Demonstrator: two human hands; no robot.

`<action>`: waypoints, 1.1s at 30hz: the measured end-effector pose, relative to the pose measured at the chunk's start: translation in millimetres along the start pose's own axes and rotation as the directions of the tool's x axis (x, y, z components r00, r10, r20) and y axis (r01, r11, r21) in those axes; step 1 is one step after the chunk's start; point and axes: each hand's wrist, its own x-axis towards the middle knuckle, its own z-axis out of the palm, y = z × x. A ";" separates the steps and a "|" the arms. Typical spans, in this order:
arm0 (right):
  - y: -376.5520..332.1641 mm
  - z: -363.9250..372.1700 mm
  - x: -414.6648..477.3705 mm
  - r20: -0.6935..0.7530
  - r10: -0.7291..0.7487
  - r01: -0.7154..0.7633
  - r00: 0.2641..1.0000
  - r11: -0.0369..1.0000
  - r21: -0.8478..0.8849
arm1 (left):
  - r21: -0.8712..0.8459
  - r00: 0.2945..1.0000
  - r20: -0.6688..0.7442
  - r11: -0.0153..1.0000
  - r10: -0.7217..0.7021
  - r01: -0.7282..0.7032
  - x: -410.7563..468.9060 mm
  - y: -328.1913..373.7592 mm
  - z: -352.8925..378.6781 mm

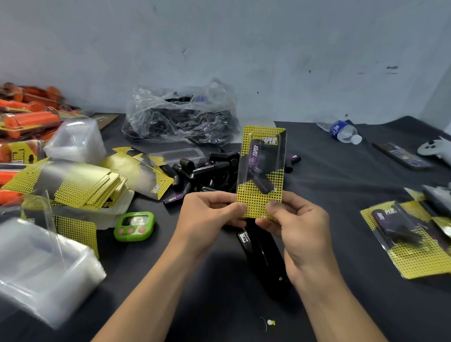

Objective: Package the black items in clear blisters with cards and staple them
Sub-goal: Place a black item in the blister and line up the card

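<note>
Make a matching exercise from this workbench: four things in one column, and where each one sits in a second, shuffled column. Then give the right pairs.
Things
1. timer
2. water bottle
3. stapler
4. blister pack

Places
A. lying on its side near the far right of the table
B. held upright, pinched at its lower end by the left hand and right hand
C. on the table, right below the two hands
D. left of the left hand, near the yellow cards

Pairs: 1-D, 2-A, 3-C, 4-B
</note>
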 end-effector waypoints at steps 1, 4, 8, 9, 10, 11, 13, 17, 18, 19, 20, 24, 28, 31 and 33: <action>0.0 -0.8 0.0 -0.001 -0.008 0.008 1.000 1.000 -0.008 | -0.010 1.000 -0.003 1.000 -0.008 0.008 -0.3 0.5 -0.2; 1.2 -4.6 1.1 -0.010 -0.087 0.085 0.996 0.987 -0.134 | -0.041 0.999 -0.028 0.999 -0.031 0.030 -1.0 2.2 -1.5; 3.1 -8.3 5.3 -0.061 -0.116 0.101 0.991 0.972 -0.214 | -0.056 0.997 -0.064 0.998 -0.042 0.038 -1.4 2.9 -4.5; 3.8 -8.7 6.2 -0.067 -0.099 0.084 0.993 0.977 -0.195 | -0.054 0.997 -0.069 0.998 -0.043 0.039 -1.5 2.8 -4.0; 4.6 -9.1 7.2 -0.068 -0.079 0.066 0.995 0.983 -0.171 | -0.054 0.996 -0.071 0.998 -0.047 0.044 -1.7 2.8 -3.5; 5.4 -9.5 8.1 -0.062 -0.064 0.054 0.996 0.987 -0.150 | -0.057 0.996 -0.073 0.997 -0.055 0.051 -1.7 2.5 -2.7; 6.8 -10.9 9.9 -0.037 -0.049 0.044 0.998 0.992 -0.114 | -0.066 0.995 -0.074 0.996 -0.073 0.068 -2.0 2.8 -1.7; 7.8 -13.1 12.7 0.031 -0.038 0.040 0.999 0.998 -0.050 | -0.088 0.993 -0.072 0.993 -0.088 0.082 -2.1 1.9 -2.5; 7.5 -13.7 13.3 0.047 -0.034 0.036 0.998 0.999 -0.038 | -0.092 0.994 -0.069 0.992 -0.088 0.081 -2.3 1.1 -2.3; 7.3 -14.3 13.9 0.059 -0.030 0.032 0.998 0.999 -0.024 | -0.099 0.994 -0.067 0.992 -0.088 0.081 -2.3 -0.5 -1.7; 7.0 -14.9 14.4 0.064 -0.025 0.026 0.998 1.000 -0.015 | -0.115 0.993 -0.068 0.989 -0.098 0.089 -2.1 -1.3 -0.7; 6.0 -16.4 15.6 0.060 -0.001 0.002 0.998 1.000 -0.029 | -0.189 0.986 -0.090 0.974 -0.143 0.124 -0.3 -1.2 2.5; 6.3 -15.8 16.5 0.029 0.021 -0.019 0.999 0.998 -0.068 | -0.112 0.980 -0.143 0.986 -0.138 0.123 1.2 -0.3 3.7; 6.6 -14.3 17.0 -0.002 0.045 -0.045 0.999 0.998 -0.041 | -0.066 0.977 -0.173 0.991 -0.123 0.113 -1.6 2.5 6.1; 0.9 -12.9 15.3 0.013 0.053 -0.052 0.999 0.998 -0.024 | -0.047 0.980 -0.182 0.996 -0.085 0.078 -5.3 8.4 9.8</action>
